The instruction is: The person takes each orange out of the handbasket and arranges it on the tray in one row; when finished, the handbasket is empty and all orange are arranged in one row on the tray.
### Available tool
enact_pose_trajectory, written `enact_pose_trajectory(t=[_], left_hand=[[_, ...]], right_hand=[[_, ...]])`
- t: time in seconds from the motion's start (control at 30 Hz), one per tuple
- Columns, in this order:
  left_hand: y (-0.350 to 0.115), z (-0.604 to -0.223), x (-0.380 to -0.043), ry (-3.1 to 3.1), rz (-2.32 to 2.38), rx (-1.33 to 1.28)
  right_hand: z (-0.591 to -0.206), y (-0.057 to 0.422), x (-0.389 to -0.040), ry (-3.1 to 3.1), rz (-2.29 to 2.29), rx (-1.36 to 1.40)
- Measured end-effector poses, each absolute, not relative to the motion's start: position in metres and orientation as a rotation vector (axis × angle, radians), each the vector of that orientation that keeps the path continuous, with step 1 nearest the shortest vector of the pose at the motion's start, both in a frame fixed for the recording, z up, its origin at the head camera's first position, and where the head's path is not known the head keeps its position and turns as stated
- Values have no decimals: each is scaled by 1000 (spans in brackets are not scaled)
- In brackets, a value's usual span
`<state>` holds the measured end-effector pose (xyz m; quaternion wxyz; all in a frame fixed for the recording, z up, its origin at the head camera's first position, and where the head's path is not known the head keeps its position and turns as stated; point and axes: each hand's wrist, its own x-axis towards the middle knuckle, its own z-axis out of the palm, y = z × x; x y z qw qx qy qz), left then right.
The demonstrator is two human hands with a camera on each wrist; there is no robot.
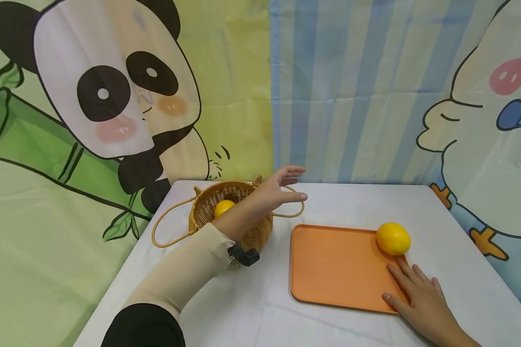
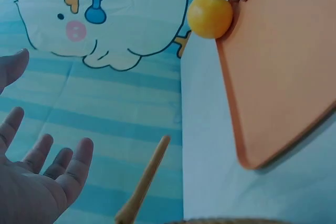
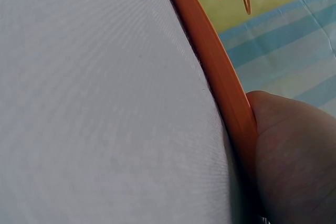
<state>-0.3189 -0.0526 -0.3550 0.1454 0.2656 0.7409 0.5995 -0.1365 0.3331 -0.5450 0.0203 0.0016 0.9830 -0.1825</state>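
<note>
My left hand [image 1: 282, 188] is raised over the right side of a wicker basket [image 1: 232, 185], fingers spread and holding nothing. The left wrist view shows the same hand [image 2: 42, 177] with its fingers apart. Inside the basket lies a yellow fruit [image 1: 223, 207], partly covered by my forearm. An orange tray [image 1: 334, 265] lies flat on the table, with a lemon-like yellow fruit [image 1: 393, 238] at its far right corner. My right hand [image 1: 423, 296] rests on the tray's right edge, fingers extended just below that fruit. In the right wrist view its thumb [image 3: 294, 156] touches the rim.
Two looped handles stick out from the basket, the left handle [image 1: 165, 224] lying toward the table's left side. A white cloth covers the table [image 1: 252, 308]. Behind it hangs a printed curtain [image 1: 351, 96] with a panda and a white bird.
</note>
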Motion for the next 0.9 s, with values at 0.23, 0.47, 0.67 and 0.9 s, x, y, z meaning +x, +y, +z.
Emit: enact_pose_trajectory(t=[0.23, 0.47, 0.67, 0.9], left_hand=[[-78, -351, -333, 2132, 1800, 774], [-104, -351, -345, 2132, 1780, 709], [-124, -351, -358, 2120, 1713, 684], [-143, -354, -374, 2113, 1643, 634]], right_hand=[[-545, 333, -136, 3054, -567, -8], [-546, 333, -137, 3058, -556, -8], [-546, 332, -136, 3061, -546, -7], [-545, 332, -137, 3060, -538, -11]])
